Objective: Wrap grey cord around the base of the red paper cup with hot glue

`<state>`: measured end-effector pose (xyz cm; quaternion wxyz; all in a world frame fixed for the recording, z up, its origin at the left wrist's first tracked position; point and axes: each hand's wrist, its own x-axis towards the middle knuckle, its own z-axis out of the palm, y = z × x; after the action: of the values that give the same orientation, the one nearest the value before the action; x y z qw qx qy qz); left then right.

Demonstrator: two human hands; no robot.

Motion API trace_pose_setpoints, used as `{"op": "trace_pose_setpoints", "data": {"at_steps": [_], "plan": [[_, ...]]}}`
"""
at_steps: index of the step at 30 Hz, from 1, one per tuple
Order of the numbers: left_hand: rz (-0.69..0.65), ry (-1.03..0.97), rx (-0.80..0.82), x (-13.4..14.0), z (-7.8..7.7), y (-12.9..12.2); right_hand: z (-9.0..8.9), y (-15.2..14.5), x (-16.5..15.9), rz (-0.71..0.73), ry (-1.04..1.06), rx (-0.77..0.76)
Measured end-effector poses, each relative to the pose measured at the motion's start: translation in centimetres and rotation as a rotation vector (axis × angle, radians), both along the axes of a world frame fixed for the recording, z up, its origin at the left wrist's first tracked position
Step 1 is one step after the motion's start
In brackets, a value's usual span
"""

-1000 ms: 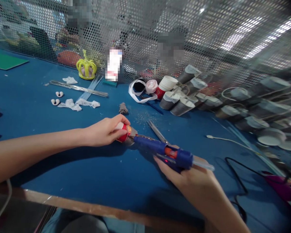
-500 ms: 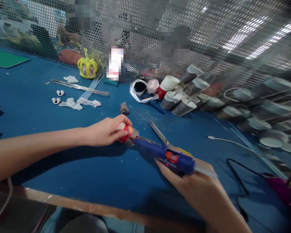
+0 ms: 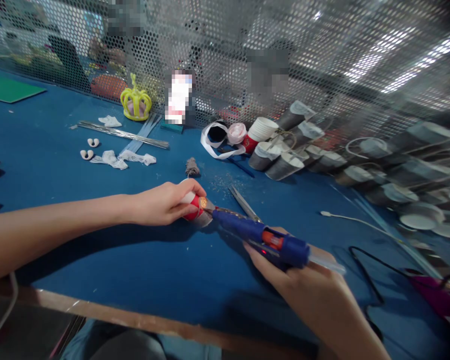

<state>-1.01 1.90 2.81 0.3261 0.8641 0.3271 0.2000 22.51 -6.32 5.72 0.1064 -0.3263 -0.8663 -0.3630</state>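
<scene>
My left hand is closed round a red and white paper cup that lies on its side, with grey material at its right end. In my right hand is a blue glue gun, a clear glue stick poking out of its back and a small red light lit on its side. The gun's nozzle meets or nearly meets the grey end of the cup; whether they touch I cannot tell. Just beyond the cup lies a small bundle of grey cord. Scissors lie partly behind the gun.
Grey cups with pale lining and a white ribbon roll stand at the back right. A yellow crown-shaped piece, a phone and metal wires are at the back left. A white cable crosses the right side.
My right hand and the glue gun have shifted slightly right and down. The cup has turned a little in my left hand, which stays in nearly the same place.
</scene>
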Motion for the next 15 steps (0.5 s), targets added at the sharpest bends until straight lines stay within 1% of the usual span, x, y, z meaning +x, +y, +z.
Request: {"op": "trace_pose_setpoints", "data": {"at_steps": [3,5,9,12,13,15], "plan": [[-0.006,0.005,0.006,0.0,0.0,0.0,-1.0,-0.2,1.6,-0.018,-0.107,0.014],[-0.008,0.018,0.0,0.0,0.0,0.0,-1.3,-0.3,2.4,-0.036,-0.137,0.003],[-0.026,0.015,-0.001,-0.1,0.0,0.0,-0.8,-0.1,2.2,-0.026,-0.161,0.006],[-0.025,0.039,0.011,-0.2,0.0,0.0,-0.4,-0.2,1.7,-0.006,-0.169,-0.04],[-0.024,0.048,0.013,-0.2,0.1,0.0,-0.4,-0.3,1.6,-0.014,-0.165,-0.068],[-0.026,0.058,0.012,-0.2,0.1,0.0,-0.6,-0.4,1.7,-0.098,-0.097,-0.12]]}}
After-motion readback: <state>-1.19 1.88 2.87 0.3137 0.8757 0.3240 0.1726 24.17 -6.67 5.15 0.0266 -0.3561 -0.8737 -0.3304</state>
